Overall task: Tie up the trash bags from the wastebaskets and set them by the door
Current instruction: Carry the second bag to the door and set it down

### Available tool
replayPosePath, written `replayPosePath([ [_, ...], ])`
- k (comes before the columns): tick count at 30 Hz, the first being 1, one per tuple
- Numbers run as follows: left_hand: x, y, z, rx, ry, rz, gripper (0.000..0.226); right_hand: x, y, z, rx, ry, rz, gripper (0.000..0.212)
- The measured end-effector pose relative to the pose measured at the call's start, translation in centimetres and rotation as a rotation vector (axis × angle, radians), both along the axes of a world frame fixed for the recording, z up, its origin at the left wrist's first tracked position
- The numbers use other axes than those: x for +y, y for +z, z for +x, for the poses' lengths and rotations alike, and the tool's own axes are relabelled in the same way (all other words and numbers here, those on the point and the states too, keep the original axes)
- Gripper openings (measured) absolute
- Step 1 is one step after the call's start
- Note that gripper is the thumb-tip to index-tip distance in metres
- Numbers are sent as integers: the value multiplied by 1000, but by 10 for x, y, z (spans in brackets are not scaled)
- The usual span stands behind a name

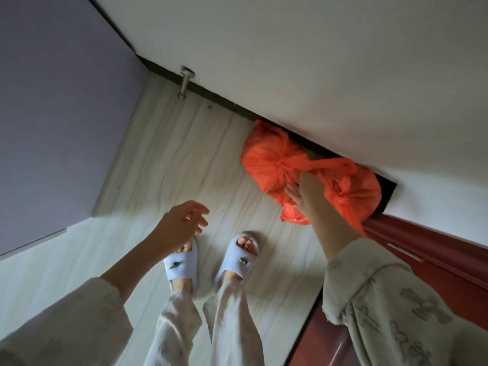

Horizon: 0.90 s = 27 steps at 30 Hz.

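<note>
Two knotted orange trash bags on the floor, far right, against the wall; contents hidden. Right hand pinching a bag handle. Left hand spread, empty.

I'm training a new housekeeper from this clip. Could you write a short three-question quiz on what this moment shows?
1. True or false: the orange trash bags on the floor are knotted shut.
2. Which of the hands touches the bags? A) left hand B) right hand C) both
3. Fill in: the bags lie against the baseboard of the white ____.

Key: 1 true; 2 B; 3 wall. The left hand hangs open, touching nothing. Whether the right hand is gripping or letting go cannot be told.
</note>
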State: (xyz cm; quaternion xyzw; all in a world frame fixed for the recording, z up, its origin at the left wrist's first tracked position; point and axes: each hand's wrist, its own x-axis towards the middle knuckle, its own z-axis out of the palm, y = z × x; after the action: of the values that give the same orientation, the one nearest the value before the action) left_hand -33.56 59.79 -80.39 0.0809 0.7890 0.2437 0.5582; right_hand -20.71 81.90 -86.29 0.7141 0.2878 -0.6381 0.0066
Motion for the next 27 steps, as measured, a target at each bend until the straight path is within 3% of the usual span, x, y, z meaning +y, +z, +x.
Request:
replayPosePath([
  [4, -16, 43, 0, -4, 33, -29, 22, -33, 49, -4, -33, 177, -31, 18],
  [8, -26, 109, -6, 24, 73, -11, 24, -74, 135, -14, 62, 280, -120, 37],
  [15, -84, 234, -13, 144, 205, 45, 25, -156, 281, -36, 188, 611, -113, 28],
  [18, -125, 284, -3, 233, 382, 86, 25, -192, 335, -49, 259, 860, -45, 18],
  [23, -213, 363, 56, 233, 797, 200, 25, -263, 419, -67, 340, 1210, 20, 31],
  [27, -293, 402, 100, 227, 1090, 253, 24, -333, 466, -77, 400, 1472, 48, 30],
])
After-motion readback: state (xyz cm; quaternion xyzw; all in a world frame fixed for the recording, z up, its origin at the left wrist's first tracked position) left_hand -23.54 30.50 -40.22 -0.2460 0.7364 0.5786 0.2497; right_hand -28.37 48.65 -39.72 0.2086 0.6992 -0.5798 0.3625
